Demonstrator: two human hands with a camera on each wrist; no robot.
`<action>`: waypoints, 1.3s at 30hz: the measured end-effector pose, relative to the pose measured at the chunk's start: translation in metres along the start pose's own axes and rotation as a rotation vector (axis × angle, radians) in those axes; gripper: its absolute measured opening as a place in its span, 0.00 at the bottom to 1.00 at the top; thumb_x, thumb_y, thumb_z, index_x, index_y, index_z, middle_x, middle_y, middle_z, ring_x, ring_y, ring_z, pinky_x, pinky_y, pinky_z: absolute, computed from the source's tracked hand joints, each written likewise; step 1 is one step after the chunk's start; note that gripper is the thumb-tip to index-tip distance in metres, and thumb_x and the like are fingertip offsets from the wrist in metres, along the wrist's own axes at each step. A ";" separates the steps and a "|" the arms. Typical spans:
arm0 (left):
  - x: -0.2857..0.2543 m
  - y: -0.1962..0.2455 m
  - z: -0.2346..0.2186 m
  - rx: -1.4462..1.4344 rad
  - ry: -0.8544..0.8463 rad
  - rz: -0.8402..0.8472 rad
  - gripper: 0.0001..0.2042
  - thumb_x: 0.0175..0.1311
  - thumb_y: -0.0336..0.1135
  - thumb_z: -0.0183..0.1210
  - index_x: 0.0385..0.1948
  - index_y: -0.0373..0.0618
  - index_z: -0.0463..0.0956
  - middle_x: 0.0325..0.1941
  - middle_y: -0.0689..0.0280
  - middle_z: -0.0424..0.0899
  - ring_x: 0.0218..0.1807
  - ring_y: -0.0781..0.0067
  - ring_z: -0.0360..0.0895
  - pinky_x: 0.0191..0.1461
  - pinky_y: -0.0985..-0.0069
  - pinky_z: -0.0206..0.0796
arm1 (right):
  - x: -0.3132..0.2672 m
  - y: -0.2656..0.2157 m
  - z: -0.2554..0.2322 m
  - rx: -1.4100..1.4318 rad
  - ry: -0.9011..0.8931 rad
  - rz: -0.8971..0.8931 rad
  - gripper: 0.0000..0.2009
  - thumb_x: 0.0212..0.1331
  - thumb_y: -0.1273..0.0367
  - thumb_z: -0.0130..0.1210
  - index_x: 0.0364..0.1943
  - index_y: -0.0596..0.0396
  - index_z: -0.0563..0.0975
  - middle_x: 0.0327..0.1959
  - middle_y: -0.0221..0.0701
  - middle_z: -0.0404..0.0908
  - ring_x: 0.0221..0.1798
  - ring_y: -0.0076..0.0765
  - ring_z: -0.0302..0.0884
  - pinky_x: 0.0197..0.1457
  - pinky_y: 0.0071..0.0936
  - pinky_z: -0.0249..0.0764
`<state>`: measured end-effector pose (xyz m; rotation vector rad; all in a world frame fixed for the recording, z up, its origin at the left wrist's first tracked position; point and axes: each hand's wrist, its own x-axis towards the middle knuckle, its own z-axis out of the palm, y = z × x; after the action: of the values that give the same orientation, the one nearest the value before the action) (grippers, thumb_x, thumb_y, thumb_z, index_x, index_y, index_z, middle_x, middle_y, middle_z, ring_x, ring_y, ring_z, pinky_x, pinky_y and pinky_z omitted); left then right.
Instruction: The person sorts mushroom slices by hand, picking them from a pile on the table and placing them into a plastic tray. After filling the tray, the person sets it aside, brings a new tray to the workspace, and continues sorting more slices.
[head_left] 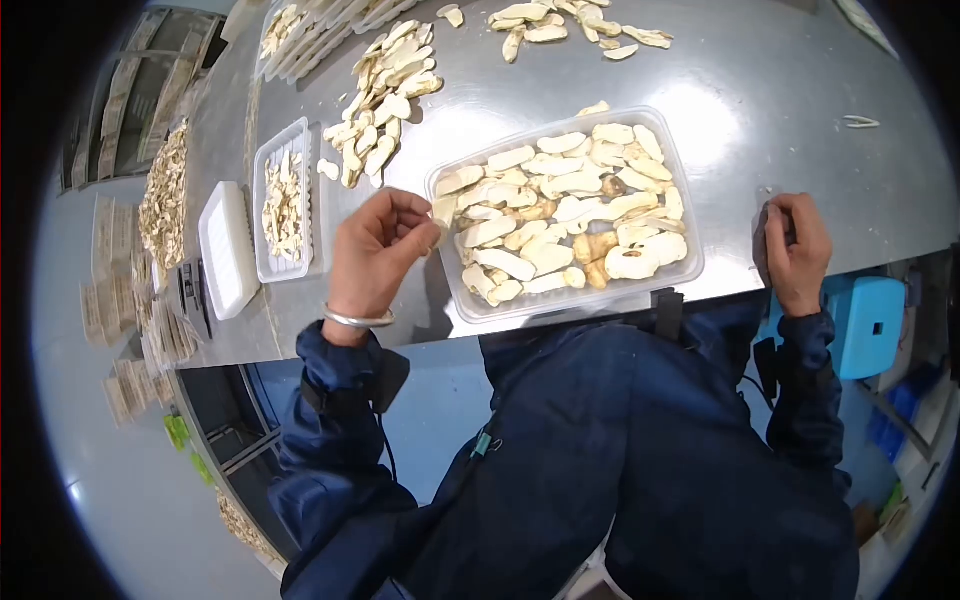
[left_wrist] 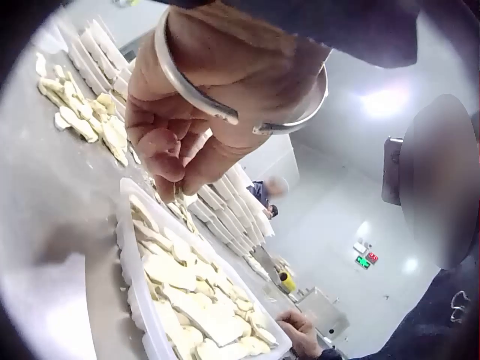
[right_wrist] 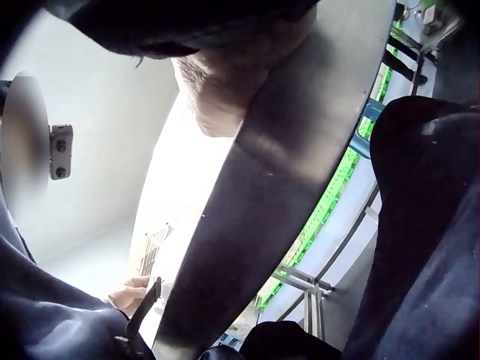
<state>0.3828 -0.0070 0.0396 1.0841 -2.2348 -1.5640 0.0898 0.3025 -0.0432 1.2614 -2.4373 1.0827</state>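
Observation:
A clear plastic tray (head_left: 692,190), filled with rows of pale mushroom slices (head_left: 550,255), lies on the metal table in front of the person. At its left rim the left hand (head_left: 378,240) pinches a mushroom slice (head_left: 442,209) between thumb and fingers. The left wrist view shows the left hand's (left_wrist: 195,112) fingertips together above the tray wall (left_wrist: 133,247), mostly covering the slice. To the right of the tray, the right hand (head_left: 797,250) rests on the table near the front edge, its fingers loosely curled with nothing in them.
Loose slices lie in a pile (head_left: 385,100) behind the left hand and in another (head_left: 560,22) at the back. On the left stand a smaller tray of slices (head_left: 305,190) and a white tray (head_left: 225,250). Tweezers (head_left: 860,122) lie at right. A blue stool (head_left: 870,325) stands below.

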 end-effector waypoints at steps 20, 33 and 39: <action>-0.035 -0.018 0.022 -0.025 0.055 -0.089 0.07 0.58 0.21 0.64 0.36 0.38 0.76 0.32 0.72 0.79 0.34 0.87 0.74 0.40 0.88 0.68 | -0.001 0.000 0.002 0.003 0.011 -0.008 0.02 0.58 0.78 0.56 0.33 0.59 0.76 0.27 0.33 0.74 0.24 0.30 0.71 0.31 0.25 0.69; -0.053 -0.009 0.036 0.326 0.099 0.038 0.06 0.55 0.24 0.61 0.34 0.38 0.78 0.24 0.67 0.76 0.26 0.83 0.69 0.29 0.81 0.62 | 0.001 0.001 0.000 -0.022 -0.003 -0.041 0.02 0.58 0.79 0.56 0.33 0.60 0.76 0.27 0.32 0.75 0.25 0.29 0.71 0.30 0.25 0.69; -0.055 -0.001 0.033 0.423 0.057 0.222 0.11 0.55 0.24 0.62 0.40 0.42 0.80 0.24 0.66 0.70 0.25 0.73 0.68 0.30 0.76 0.62 | 0.002 0.002 0.000 -0.022 -0.011 -0.042 0.02 0.58 0.78 0.57 0.33 0.60 0.76 0.27 0.33 0.74 0.24 0.30 0.71 0.30 0.25 0.68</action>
<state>0.4038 0.0534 0.0377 0.9152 -2.6084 -0.9873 0.0872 0.3026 -0.0433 1.3096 -2.4124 1.0382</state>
